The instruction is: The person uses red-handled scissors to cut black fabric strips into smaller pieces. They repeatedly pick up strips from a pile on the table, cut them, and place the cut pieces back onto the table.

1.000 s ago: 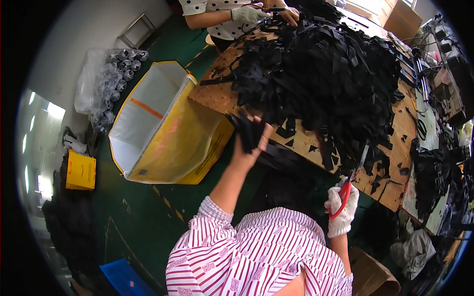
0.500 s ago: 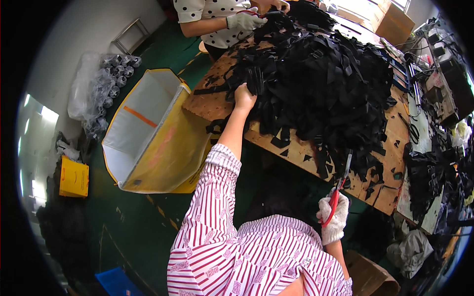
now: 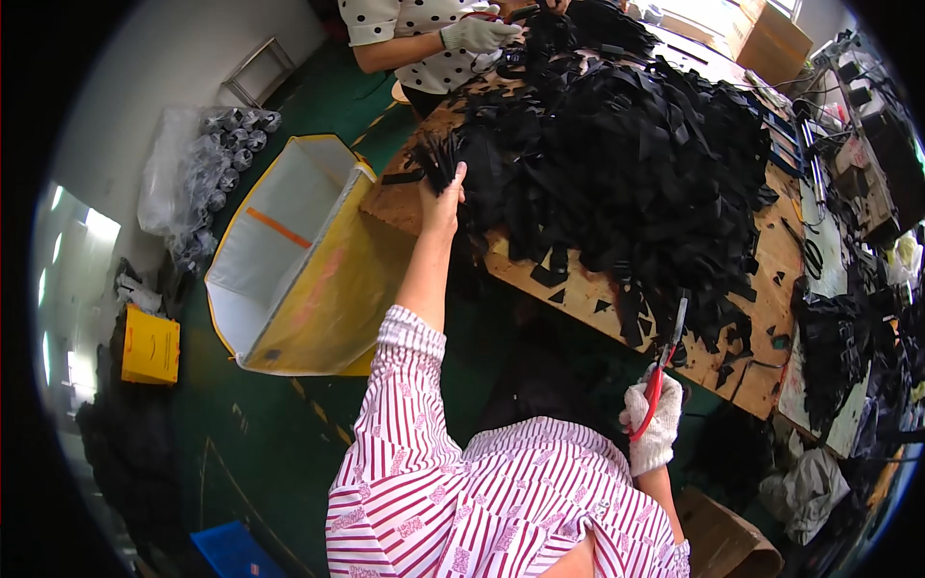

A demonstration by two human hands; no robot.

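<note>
My bare left hand point(image 3: 442, 200) grips a bundle of black fabric strips point(image 3: 436, 159) at the left end of the table, next to the large heap of black strips point(image 3: 617, 154). The lower ends of the bundle are hidden in my fingers. On the right, my gloved right hand point(image 3: 655, 419) is closed round the red handles of a pair of scissors point(image 3: 680, 323). The blades point up and away, over the table's near edge by the heap. No strip shows between the blades.
A yellow bag with a pale lining point(image 3: 318, 260) stands open left of the wooden table point(image 3: 568, 289). Across the table, a co-worker's gloved hand point(image 3: 479, 36) is among black strips. Small black scraps lie along the near edge. A cardboard box point(image 3: 727, 539) sits at lower right.
My left hand has moved left with the bundle, away from the heap's edge and toward the yellow bag. My right hand with the scissors has stayed nearly still.
</note>
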